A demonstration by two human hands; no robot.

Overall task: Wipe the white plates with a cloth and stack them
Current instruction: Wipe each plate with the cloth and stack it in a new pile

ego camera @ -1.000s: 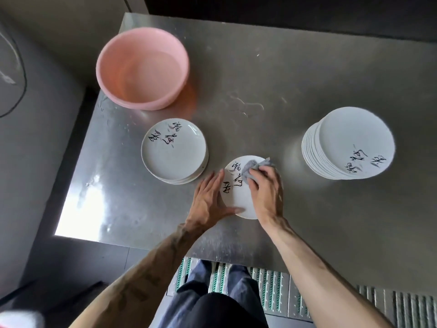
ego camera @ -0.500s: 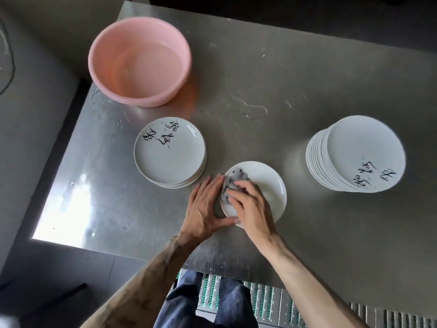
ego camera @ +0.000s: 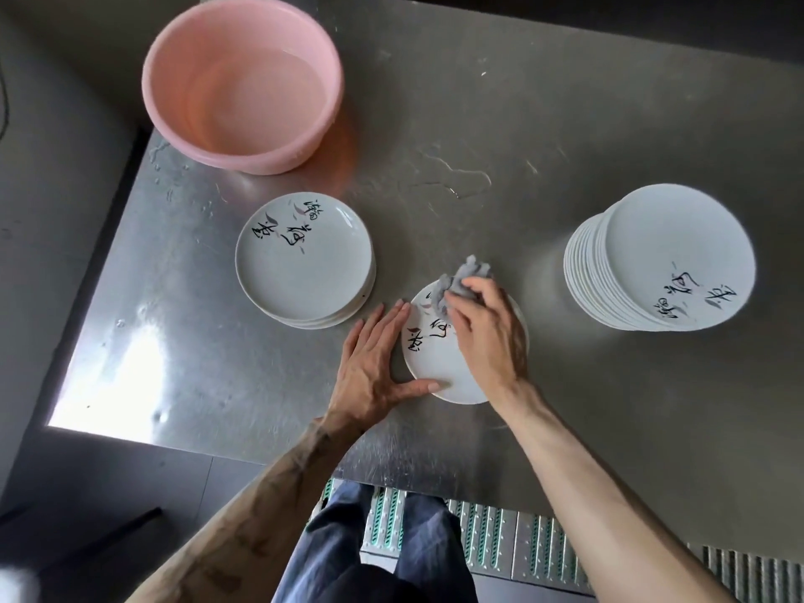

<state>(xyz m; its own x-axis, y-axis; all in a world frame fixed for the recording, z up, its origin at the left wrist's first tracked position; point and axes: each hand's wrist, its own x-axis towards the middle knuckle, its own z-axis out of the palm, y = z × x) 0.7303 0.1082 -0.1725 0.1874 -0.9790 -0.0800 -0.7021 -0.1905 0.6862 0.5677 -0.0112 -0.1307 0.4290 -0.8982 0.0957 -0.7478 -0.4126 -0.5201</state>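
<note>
Right hand [ego camera: 483,337] is pinching the gray cloth [ego camera: 461,282] on the plate [ego camera: 435,367] near the surface's front edge, left hand [ego camera: 374,363] flat bracing its rim, short stack [ego camera: 304,263] just left, so nearer that hand.

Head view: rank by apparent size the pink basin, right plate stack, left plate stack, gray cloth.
1. pink basin
2. right plate stack, but its height brings it nearer the camera, so unsure against 3
3. left plate stack
4. gray cloth, bunched under the right hand
</note>
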